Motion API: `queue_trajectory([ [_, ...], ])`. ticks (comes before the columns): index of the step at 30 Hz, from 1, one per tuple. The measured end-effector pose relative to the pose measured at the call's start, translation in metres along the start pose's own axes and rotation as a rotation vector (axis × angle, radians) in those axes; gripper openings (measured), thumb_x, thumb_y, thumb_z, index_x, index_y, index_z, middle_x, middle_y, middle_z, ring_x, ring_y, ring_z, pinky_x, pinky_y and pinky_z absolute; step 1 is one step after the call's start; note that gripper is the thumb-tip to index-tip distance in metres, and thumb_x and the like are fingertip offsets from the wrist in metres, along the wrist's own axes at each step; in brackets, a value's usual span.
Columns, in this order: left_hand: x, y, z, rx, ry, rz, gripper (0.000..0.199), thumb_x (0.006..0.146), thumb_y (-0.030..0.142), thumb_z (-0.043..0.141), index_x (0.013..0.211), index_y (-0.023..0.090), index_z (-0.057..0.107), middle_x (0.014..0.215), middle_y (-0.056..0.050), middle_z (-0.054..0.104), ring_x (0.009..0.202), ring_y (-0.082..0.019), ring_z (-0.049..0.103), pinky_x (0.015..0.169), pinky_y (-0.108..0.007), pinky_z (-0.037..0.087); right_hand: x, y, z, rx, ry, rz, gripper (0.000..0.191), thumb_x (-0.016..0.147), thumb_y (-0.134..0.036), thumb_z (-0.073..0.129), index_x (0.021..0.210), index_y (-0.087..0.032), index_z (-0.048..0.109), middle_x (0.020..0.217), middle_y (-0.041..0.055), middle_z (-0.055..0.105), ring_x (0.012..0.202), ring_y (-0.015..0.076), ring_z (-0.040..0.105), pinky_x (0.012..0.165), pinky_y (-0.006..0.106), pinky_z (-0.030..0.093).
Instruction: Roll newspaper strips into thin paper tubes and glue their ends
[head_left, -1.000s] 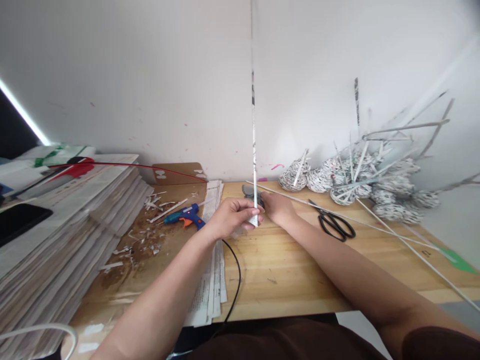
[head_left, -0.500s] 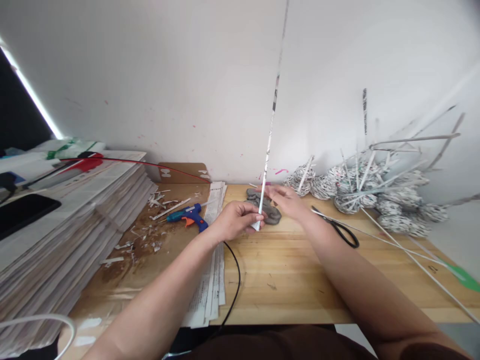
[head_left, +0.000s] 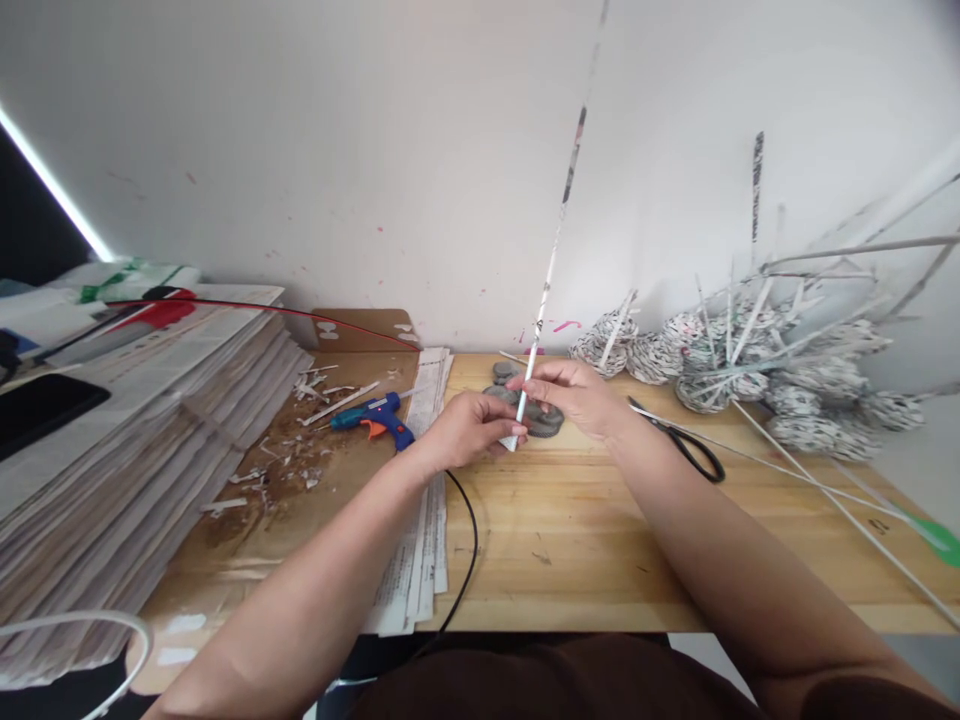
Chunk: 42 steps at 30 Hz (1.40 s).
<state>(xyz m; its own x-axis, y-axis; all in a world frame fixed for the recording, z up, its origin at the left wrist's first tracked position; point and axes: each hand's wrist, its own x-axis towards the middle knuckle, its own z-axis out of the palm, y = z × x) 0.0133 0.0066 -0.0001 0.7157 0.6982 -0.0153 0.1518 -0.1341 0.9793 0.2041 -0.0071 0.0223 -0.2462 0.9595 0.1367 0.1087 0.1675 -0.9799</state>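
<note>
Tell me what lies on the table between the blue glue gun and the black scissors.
In the head view, between the glue gun and scissors: newspaper strips, grey discs, and both hands holding a paper rod.

one glue gun, one pair of scissors, two hands

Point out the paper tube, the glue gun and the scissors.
paper tube [head_left: 556, 236]: head view, mid-shaft above the hands.
glue gun [head_left: 373, 415]: head view, blue body.
scissors [head_left: 701, 462]: head view, black handle loop.
</note>
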Motion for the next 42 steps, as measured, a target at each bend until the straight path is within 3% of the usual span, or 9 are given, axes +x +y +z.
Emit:
queue_trajectory([
  [5,-0.0001,-0.0002,0.0000,0.044,0.032,-0.002,0.034,0.074,0.043,0.068,0.089,0.013,0.072,0.076,-0.005,0.069,0.068,-0.015,0.064,0.061,-0.024,0.052,0.0001,0.0001,-0.0007,0.016,0.135,-0.056,0.031,0.064,-0.041,0.080,0.069,-0.015,0.066,0.059,-0.0027,0.058,0.052,0.0073,0.045,0.049,0.022,0.034],
  [10,0.0002,0.0004,-0.0002,0.055,0.042,0.003,0.033,0.075,0.043,0.067,0.086,0.013,0.072,0.074,-0.005,0.068,0.066,-0.014,0.063,0.059,-0.023,0.051,0.0002,-0.0012,-0.0007,-0.047,0.030,-0.048,0.034,0.073,-0.046,0.072,0.086,-0.015,0.072,0.072,0.0022,0.066,0.057,0.0100,0.050,0.052,0.024,0.038],
  [15,0.0010,-0.0023,0.0003,0.065,0.043,-0.018,0.034,0.072,0.041,0.070,0.092,0.013,0.072,0.074,-0.005,0.068,0.065,-0.014,0.061,0.059,-0.023,0.050,0.0000,-0.0023,0.0003,-0.040,0.160,-0.094,0.030,0.065,-0.041,0.080,0.071,-0.014,0.067,0.065,-0.0009,0.062,0.058,0.0095,0.051,0.055,0.024,0.039],
  [20,0.0024,-0.0054,-0.0003,0.099,0.077,-0.004,0.030,0.072,0.036,0.070,0.091,0.014,0.073,0.070,-0.004,0.066,0.061,-0.013,0.058,0.057,-0.022,0.047,-0.0022,-0.0048,-0.0013,-0.037,0.006,-0.057,0.033,0.072,-0.044,0.073,0.090,-0.016,0.072,0.074,0.0023,0.067,0.062,0.0116,0.056,0.056,0.025,0.043],
  [27,0.0020,-0.0037,-0.0035,0.191,0.152,0.075,0.020,0.073,0.028,0.068,0.086,0.014,0.073,0.057,0.002,0.057,0.051,-0.008,0.046,0.051,-0.019,0.035,-0.0006,-0.0026,-0.0001,-0.039,0.156,-0.128,0.030,0.064,-0.040,0.080,0.077,-0.017,0.067,0.074,0.0018,0.067,0.067,0.0138,0.060,0.064,0.027,0.048],
  [31,0.0016,-0.0011,-0.0044,0.280,0.224,0.108,0.015,0.072,0.025,0.069,0.081,0.015,0.074,0.066,0.001,0.065,0.059,-0.009,0.052,0.058,-0.020,0.037,-0.0015,-0.0019,0.0007,-0.108,0.150,-0.147,0.031,0.069,-0.043,0.076,0.081,-0.016,0.068,0.077,0.0032,0.068,0.068,0.0149,0.061,0.063,0.027,0.048],
  [37,0.0016,0.0020,-0.0069,0.350,0.343,0.104,0.014,0.071,0.029,0.072,0.079,0.018,0.075,0.074,-0.001,0.072,0.069,-0.014,0.061,0.066,-0.023,0.042,-0.0042,0.0021,0.0017,-0.255,0.313,-0.213,0.031,0.068,-0.044,0.078,0.072,-0.016,0.064,0.063,0.0012,0.061,0.056,0.0129,0.054,0.051,0.025,0.041],
  [42,0.0008,0.0036,-0.0094,0.384,0.417,0.138,0.015,0.071,0.034,0.073,0.078,0.020,0.076,0.081,-0.002,0.074,0.079,-0.017,0.064,0.071,-0.024,0.044,-0.0035,0.0015,0.0006,-0.189,0.148,-0.221,0.028,0.077,-0.042,0.071,0.091,-0.018,0.071,0.086,0.0059,0.070,0.070,0.0157,0.061,0.061,0.027,0.046],
])
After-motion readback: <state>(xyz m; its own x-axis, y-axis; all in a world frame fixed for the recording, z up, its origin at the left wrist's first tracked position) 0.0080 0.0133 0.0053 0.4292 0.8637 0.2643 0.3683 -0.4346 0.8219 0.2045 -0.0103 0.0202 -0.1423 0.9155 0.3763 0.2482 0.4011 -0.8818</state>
